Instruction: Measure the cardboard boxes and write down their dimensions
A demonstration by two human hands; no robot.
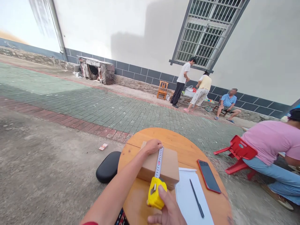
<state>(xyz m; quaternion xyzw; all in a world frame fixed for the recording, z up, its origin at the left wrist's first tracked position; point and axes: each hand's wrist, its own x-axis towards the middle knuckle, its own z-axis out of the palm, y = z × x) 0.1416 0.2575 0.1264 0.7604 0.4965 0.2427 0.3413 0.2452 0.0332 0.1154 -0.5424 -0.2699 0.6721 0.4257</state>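
Observation:
A brown cardboard box (172, 162) lies on a round wooden table (199, 150). My right hand (170, 206) grips a yellow tape measure (154, 198) by its case, just off the box's near side. From the case a white blade (158, 165) with black numbers runs across the top of the box. At the far edge, the closed fingers of my left hand (152, 146) hold the blade's tip; the hook itself is hidden. Right of the box are white paper sheets (187, 190) with a black pen (196, 197) on them.
A red-edged phone (208, 176) lies at the table's right side. A black stool (109, 167) stands at the left. Close on the right, a person in pink (269, 140) sits on a red plastic chair (243, 150). Several people are by the far wall.

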